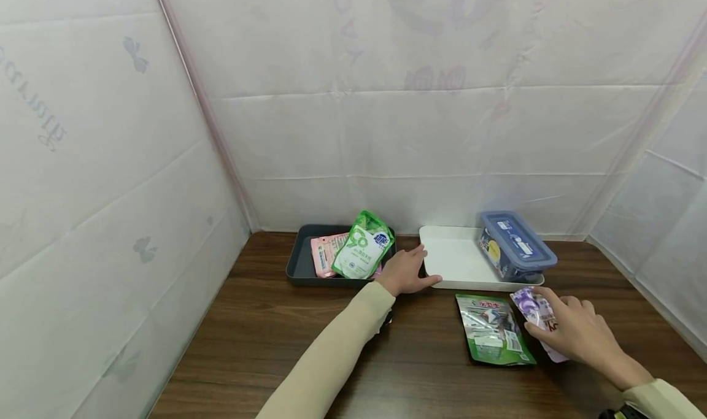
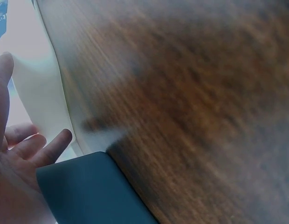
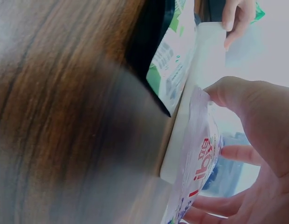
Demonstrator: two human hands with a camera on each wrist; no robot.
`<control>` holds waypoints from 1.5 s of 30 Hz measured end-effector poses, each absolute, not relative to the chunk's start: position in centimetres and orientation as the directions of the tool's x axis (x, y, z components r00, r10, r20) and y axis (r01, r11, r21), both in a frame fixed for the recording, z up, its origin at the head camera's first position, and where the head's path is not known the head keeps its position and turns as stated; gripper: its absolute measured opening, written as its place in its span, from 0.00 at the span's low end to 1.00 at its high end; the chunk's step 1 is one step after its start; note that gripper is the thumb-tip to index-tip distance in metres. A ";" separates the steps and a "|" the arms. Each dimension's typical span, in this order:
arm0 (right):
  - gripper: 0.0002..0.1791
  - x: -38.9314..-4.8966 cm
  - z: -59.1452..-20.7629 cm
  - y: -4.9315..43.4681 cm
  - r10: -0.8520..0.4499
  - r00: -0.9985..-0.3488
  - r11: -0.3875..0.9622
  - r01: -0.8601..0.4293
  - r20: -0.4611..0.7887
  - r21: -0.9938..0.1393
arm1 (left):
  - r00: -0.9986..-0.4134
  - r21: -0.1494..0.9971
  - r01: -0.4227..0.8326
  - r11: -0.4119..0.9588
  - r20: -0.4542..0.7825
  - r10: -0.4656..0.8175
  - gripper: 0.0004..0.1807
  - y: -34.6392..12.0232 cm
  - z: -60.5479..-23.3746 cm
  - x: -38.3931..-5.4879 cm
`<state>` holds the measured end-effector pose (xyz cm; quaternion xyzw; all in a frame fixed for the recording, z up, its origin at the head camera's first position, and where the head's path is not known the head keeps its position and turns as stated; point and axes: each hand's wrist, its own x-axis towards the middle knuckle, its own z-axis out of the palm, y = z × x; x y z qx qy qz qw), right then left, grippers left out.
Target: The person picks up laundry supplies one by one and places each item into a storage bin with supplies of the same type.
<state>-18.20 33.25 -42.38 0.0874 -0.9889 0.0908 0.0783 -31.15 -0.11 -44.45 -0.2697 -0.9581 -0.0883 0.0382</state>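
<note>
My left hand point(image 1: 405, 271) is at the left end of the white tray point(image 1: 450, 259), fingers spread, thumb by the front corner. In the left wrist view its fingers point(image 2: 56, 147) touch the tray's end. My right hand point(image 1: 580, 327) holds a purple-and-white pouch point(image 1: 536, 308) between thumb and fingers, just in front of the tray's right end. The right wrist view shows red lettering on this pouch point(image 3: 198, 168). Beside it on the table lies a green-and-silver pouch point(image 1: 491, 330).
A dark grey tray point(image 1: 301, 262) at the left holds a pink packet point(image 1: 326, 253) and a green-and-white pouch point(image 1: 361, 250). On the white tray's right end sits a blue lidded box point(image 1: 513, 247). White sheeting point(image 1: 359, 137) hangs behind the wooden table point(image 1: 248, 339).
</note>
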 end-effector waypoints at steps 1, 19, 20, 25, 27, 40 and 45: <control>0.42 -18.2 -42.3 33.2 -0.162 -0.972 0.968 -0.190 0.169 -0.165 | -0.851 0.147 0.525 0.838 0.123 0.511 0.44 -0.2 -44.5 -31.1; 0.42 -18.9 -40.8 30.9 -0.241 -0.949 0.949 -0.274 0.205 -0.156 | -0.846 0.152 0.533 0.832 0.124 0.519 0.44 -0.3 -44.6 -31.2; 0.42 -18.9 -40.7 30.7 -0.246 -0.947 0.947 -0.280 0.209 -0.157 | -0.845 0.154 0.534 0.832 0.124 0.519 0.43 -0.3 -44.6 -31.1; 0.42 -19.3 -40.4 30.0 -0.264 -0.937 0.941 -0.302 0.227 -0.151 | -0.843 0.157 0.537 0.829 0.127 0.522 0.43 -0.3 -44.6 -31.1; 0.42 -19.4 -40.3 29.7 -0.271 -0.934 0.939 -0.310 0.232 -0.151 | -0.843 0.152 0.538 0.829 0.124 0.524 0.43 -0.3 -44.7 -31.2; 0.44 -20.8 -39.6 28.2 -0.317 -0.912 0.919 -0.363 0.261 -0.155 | -0.840 0.152 0.542 0.827 0.125 0.528 0.43 -0.2 -44.8 -31.3; 0.43 -21.5 -39.0 27.5 -0.350 -0.898 0.906 -0.396 0.267 -0.146 | -0.844 0.148 0.536 0.831 0.126 0.521 0.43 -0.2 -44.8 -31.3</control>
